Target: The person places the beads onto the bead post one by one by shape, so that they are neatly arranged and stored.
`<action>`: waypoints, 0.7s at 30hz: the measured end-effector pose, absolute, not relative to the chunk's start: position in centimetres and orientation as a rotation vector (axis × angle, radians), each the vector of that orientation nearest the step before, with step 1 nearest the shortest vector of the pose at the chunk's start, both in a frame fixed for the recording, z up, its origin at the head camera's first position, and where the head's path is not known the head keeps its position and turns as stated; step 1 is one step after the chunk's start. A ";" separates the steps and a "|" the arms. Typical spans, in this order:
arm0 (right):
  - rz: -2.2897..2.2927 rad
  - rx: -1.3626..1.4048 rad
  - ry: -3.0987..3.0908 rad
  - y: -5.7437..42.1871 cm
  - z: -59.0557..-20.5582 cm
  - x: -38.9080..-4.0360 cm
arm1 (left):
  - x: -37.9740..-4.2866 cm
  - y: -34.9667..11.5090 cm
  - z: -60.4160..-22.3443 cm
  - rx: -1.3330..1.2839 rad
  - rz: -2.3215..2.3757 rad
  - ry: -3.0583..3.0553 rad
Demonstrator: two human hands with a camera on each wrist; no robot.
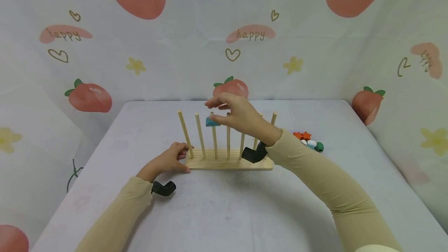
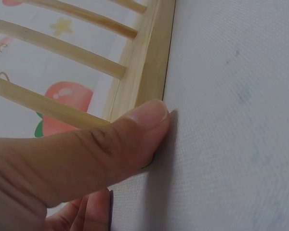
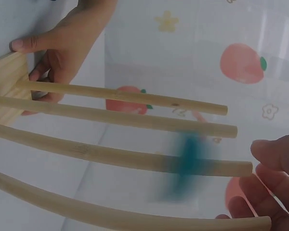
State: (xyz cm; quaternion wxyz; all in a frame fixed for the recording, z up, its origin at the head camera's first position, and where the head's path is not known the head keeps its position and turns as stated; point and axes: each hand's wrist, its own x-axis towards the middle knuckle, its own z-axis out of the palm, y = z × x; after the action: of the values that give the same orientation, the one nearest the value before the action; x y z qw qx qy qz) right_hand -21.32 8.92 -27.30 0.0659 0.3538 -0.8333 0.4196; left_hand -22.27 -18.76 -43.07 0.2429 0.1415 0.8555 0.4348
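Note:
A wooden peg rack [image 1: 227, 163] with several upright pegs stands on the table. My left hand [image 1: 168, 160] grips the left end of its base, the thumb [image 2: 147, 115] against the front edge and the other fingers behind. A blue bead [image 1: 211, 122] is threaded near the top of the third peg from the left; in the right wrist view the bead [image 3: 187, 166] is blurred. My right hand [image 1: 241, 115] hovers around the peg tops, thumb and fingers spread. The right wrist view shows the fingers apart from the bead, just beyond the peg's tip.
Right of the rack lies a small group of beads: orange stars [image 1: 306, 135], white pieces [image 1: 311, 143] and a green one [image 1: 319, 147]. Printed cloth [image 1: 196, 49] hangs behind the table. A dark green cord [image 1: 74, 172] shows at the table's left edge.

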 end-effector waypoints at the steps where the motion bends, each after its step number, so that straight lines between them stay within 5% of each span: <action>1: 1.262 1.068 -2.512 8.9 -27.3 -21.3 | -22.3 -18.8 -43.1 0.384 1.190 2.338; 21: 1.439 1.209 -2.216 10.6 -26.1 -20.8 | -22.0 -18.8 -43.0 0.405 1.210 2.334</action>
State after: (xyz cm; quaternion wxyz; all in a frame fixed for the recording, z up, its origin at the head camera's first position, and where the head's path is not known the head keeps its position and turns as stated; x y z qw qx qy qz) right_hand -20.79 10.59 -26.12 0.1176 0.4131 -0.7574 0.4918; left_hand -22.02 -18.81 -42.95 0.2384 0.1478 0.8521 0.4419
